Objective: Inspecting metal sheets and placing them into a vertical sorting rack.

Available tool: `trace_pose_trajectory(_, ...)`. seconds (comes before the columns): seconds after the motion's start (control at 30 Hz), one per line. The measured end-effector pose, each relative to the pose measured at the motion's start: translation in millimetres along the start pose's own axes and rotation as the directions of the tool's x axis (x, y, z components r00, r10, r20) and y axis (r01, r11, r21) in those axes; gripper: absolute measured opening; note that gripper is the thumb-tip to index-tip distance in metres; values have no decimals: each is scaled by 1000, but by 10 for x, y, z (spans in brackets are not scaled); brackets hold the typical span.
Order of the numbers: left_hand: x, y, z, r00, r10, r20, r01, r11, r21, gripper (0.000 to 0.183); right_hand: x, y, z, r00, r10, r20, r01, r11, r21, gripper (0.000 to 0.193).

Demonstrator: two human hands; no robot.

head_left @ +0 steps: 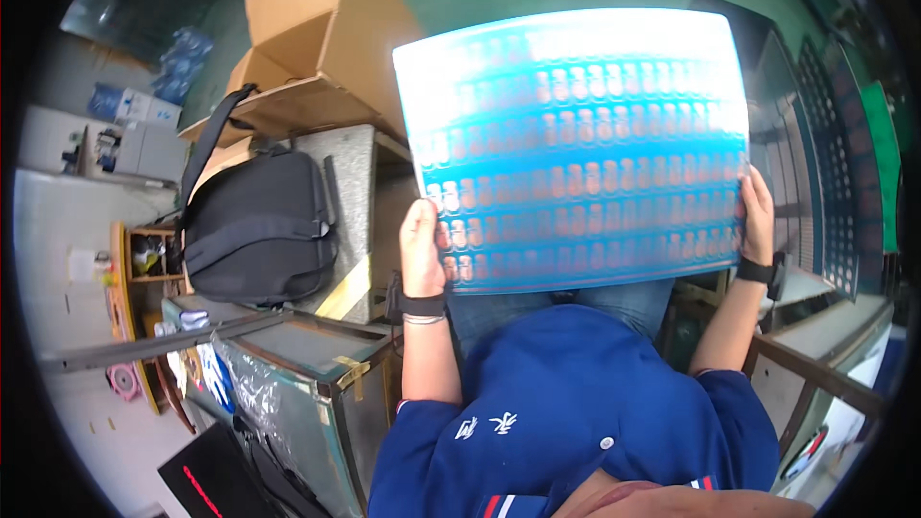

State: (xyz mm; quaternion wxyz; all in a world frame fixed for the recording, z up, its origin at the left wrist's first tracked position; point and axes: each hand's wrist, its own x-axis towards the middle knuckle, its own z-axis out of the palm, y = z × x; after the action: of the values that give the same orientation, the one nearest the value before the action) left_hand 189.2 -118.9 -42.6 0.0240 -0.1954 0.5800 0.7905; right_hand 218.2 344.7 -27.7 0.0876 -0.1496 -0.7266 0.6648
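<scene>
Panel (585,158), blue and glossy with rows of rounded shapes, fills the upper centre of the frame; the left hand (420,247) and right hand (757,216) close firmly around its opposite side edges.

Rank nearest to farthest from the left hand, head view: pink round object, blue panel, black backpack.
From the left hand:
1. Blue panel: in its grip, at the panel's left edge.
2. Black backpack: to the hand's left.
3. Pink round object: far left, past the backpack and lower in the picture.
</scene>
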Motion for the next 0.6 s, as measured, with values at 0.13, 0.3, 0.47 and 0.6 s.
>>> trace_pose_trajectory(0.13,11,31,32,996,-12,-87,16,999,37,16,-28,60,40,1000,-6,23,3,993,121,36)
trace_pose_trajectory(0.3,49,-24,-63,991,29,-133,-17,995,96,14,-86,-4,102,994,8,108,-33,973,229,38)
trace_pose_trajectory(0.47,88,-72,-169,992,98,-82,-88,990,113,14,-91,-67,134,984,-2,178,-48,960,274,40)
trace_pose_trajectory(0.6,72,-35,-165,989,124,-85,-116,989,89,17,-93,-83,158,983,2,186,-60,951,303,39)
